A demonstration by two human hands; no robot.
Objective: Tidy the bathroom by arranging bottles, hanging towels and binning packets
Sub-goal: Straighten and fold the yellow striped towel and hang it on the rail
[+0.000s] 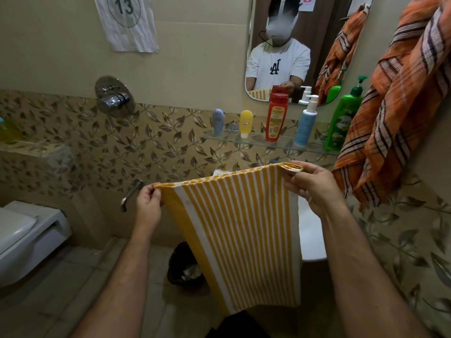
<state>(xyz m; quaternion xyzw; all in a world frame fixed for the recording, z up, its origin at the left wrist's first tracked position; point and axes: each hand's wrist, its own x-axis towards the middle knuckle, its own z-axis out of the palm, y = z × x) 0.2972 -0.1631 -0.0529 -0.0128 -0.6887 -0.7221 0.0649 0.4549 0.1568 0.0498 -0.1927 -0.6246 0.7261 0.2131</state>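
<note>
While the toilet (pixel 26 237) sits at the far left and a paper sheet (pixel 127 23) printed "13" hangs on the wall above, the left hand (pixel 148 203) pinches one top corner of the towel (pixel 236 240) between thumb and fingers, and the cloth, yellow and white in stripes, hangs stretched and flat over the bin (pixel 183 267) on the floor, which seems to hold some crumpled scraps. Behind the towel's upper edge a glass shelf (pixel 268 142) carries five bottles in a row: a grey-blue tube (pixel 217 121), a yellow tube (pixel 246 123) with a small label too small to read, a red bottle (pixel 277 117) with print I cannot make out, a blue pump bottle (pixel 306 123), and a green pump bottle (pixel 344 120) whose label shows letters like "Vatika", partly cut off. The right hand (pixel 314 184) grips the other top corner, fingers curled over the hem. Further right an orange checked cloth (pixel 395 106) already hangs by the mirror (pixel 292 45), in which a white shirt bearing "LA" is reflected. By my reading the towel-hanging step is in hand; next it wants carrying, kept spread, to a rail or hook, which I cannot see for certain here, and draping evenly
</note>
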